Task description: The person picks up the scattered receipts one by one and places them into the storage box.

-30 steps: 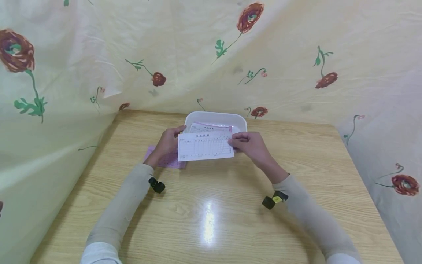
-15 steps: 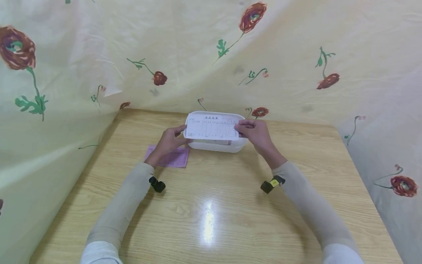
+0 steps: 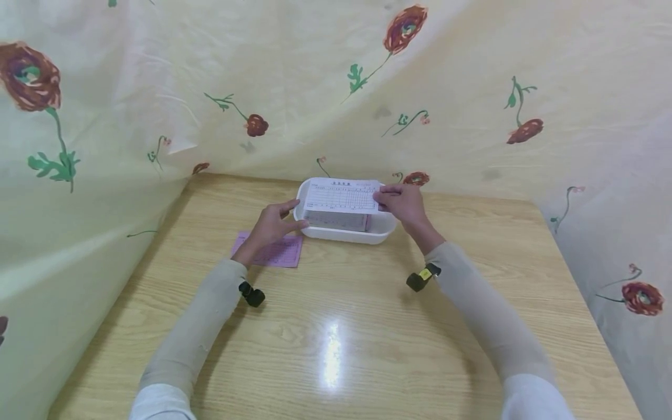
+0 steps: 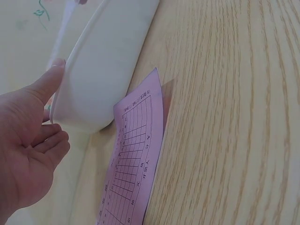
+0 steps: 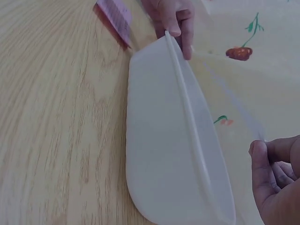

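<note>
My right hand (image 3: 403, 204) pinches the right edge of a white printed form slip (image 3: 341, 196) between thumb and fingers. The slip is above a white plastic tub (image 3: 343, 235), covering part of its opening. Inside the tub lie more printed slips (image 3: 336, 220), partly hidden under the held one. My left hand (image 3: 273, 224) grips the tub's left end, thumb at the rim, also seen in the left wrist view. Beneath my left wrist, a purple printed slip (image 4: 136, 145) lies on the table beside the tub. In the right wrist view the held slip (image 5: 234, 98) shows edge-on.
A wood-grain table (image 3: 336, 315) carries everything. Directly behind the tub, a floral cloth (image 3: 294, 87) hangs along the back and both sides. Each wrist wears a small black camera, such as the one on the left sleeve (image 3: 252, 294).
My right hand has carried the white slip up and away from me, from in front of the tub to above its opening. The left hand stays at the tub's left end.
</note>
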A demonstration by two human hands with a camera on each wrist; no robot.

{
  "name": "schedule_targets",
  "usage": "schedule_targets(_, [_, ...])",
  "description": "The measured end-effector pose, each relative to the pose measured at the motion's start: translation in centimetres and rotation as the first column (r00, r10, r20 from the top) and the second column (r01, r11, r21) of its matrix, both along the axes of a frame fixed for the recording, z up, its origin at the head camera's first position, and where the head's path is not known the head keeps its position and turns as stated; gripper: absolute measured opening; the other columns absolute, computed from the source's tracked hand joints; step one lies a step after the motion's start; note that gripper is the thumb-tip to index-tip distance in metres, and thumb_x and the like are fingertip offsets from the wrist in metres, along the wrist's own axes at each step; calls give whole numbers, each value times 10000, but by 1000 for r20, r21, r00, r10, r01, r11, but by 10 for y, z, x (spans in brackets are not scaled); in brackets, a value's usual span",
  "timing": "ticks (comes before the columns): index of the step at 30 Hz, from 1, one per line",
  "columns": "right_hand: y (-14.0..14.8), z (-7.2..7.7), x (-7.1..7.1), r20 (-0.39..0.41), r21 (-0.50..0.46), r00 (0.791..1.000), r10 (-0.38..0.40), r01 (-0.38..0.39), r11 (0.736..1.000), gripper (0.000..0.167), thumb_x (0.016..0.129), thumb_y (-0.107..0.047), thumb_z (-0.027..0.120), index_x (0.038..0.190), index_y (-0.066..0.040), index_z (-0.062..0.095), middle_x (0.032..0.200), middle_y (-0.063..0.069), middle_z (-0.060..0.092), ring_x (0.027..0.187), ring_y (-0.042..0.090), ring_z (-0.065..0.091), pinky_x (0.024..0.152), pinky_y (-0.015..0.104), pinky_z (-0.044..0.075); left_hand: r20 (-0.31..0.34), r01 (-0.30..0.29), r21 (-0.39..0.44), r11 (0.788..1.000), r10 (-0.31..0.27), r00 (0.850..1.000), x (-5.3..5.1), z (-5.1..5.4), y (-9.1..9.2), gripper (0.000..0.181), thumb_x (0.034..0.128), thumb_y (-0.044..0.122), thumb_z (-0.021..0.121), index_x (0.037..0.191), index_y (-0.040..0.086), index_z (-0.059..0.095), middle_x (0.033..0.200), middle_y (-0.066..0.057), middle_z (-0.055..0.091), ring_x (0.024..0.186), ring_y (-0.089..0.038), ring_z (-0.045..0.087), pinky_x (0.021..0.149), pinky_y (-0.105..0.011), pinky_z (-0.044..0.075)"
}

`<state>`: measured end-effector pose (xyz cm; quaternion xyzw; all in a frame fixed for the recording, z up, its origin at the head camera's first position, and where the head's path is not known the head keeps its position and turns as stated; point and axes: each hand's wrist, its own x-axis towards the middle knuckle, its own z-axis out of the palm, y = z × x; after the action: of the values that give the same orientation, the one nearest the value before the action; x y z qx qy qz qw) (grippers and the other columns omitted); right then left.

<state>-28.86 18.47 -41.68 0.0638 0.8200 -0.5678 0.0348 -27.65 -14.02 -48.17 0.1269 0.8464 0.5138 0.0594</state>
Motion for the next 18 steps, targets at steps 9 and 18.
schedule_targets(9, [-7, -11, -7, 0, 66, 1000, 10, -10, 998, 312, 947, -93, 732, 1226, 42, 693, 1176, 245, 719, 828, 186, 754, 875, 397, 634, 9, -8, 11, 1000, 7, 1000, 0, 1, 1, 817, 870, 306, 826, 1516, 8, 425, 1605, -137, 378, 1468, -343, 397, 1198, -410, 387])
schedule_targets(18, [-16, -19, -12, -4, 107, 998, 63, -62, 992, 265, 927, -75, 742, 1146, 72, 716, 1098, 251, 736, 767, 183, 749, 830, 393, 647, 3, -5, 6, 1000, 5, 1000, 0, -1, 1, 803, 876, 294, 823, 1514, 6, 429, 1603, -137, 387, 1470, -326, 400, 1203, -409, 386])
